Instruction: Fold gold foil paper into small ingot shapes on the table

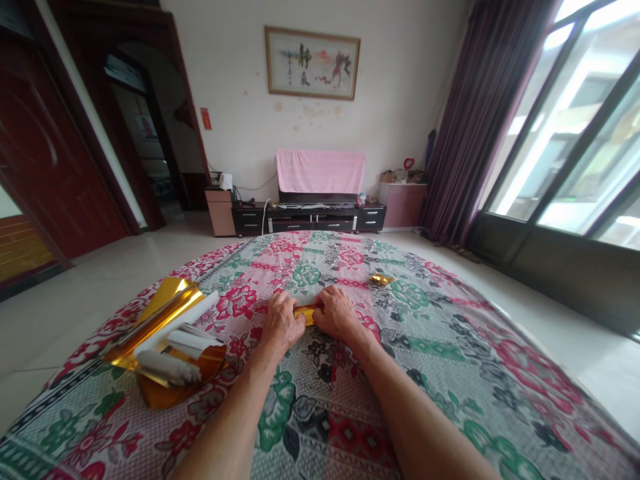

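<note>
Near the middle of the cloth-covered table, a small piece of shiny gold foil paper [306, 313] lies between my two hands. My left hand [281, 321] has its fingers closed on the left end of it. At the other end, my right hand [339, 312] grips with bent fingers, which hide part of the foil paper. A crumpled or folded gold foil piece [381, 279] rests by itself beyond my right hand. Off to the left lie rolled gold foil sheets [157, 323] and several white paper rolls [170, 367].
A flowered tablecloth [445, 373] covers the round table. Past its far edge stands a low black cabinet [315, 219] with a pink cloth [320, 171] over a screen. Windows [565, 133] and a purple curtain [480, 113] are on the right, a red door [50, 147] on the left.
</note>
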